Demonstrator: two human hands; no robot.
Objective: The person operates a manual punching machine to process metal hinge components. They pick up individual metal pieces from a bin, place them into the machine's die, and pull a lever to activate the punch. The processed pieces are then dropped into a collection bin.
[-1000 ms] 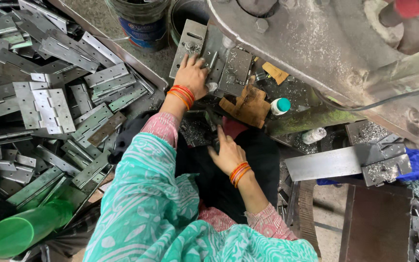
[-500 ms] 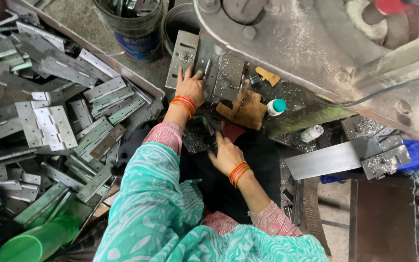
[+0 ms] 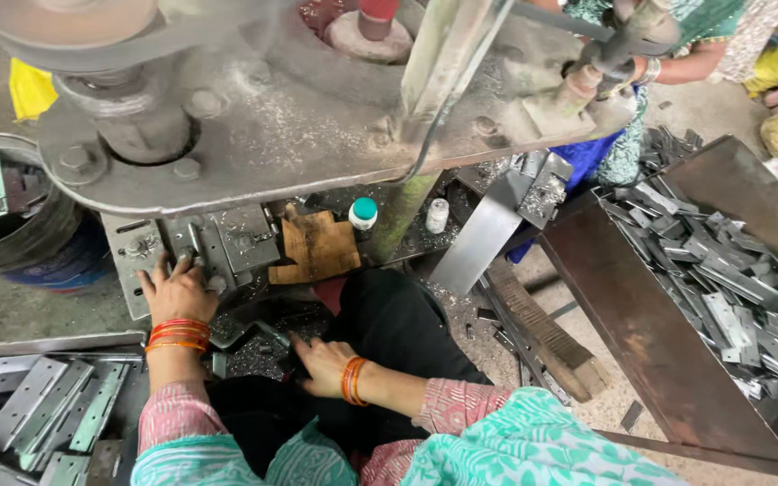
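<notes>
Step in hand, as judged: loading a blank at the press die. Your left hand (image 3: 177, 290) lies on the grey steel die plate (image 3: 227, 241) under the heavy press frame (image 3: 299, 126), fingers (image 3: 162, 266) spread apart and flat, tips against the small upright guide pin. Whether a piece sits under them cannot be told.

Your right hand (image 3: 321, 363) is low by your lap, at the near edge of the die plate, fingers curled together on a dark bent metal piece (image 3: 258, 335); the grip itself is half hidden.

The metal piece looks thin, flat-sided, dull grey, lying among metal filings.

Next move, as judged, calls for a clean seat against the pin and both hands clear of the die.

Nearby: worn wooden block (image 3: 315, 249), small teal-capped bottle (image 3: 363, 214), pile of flat steel hinge leaves (image 3: 47, 409) at your left.
</notes>
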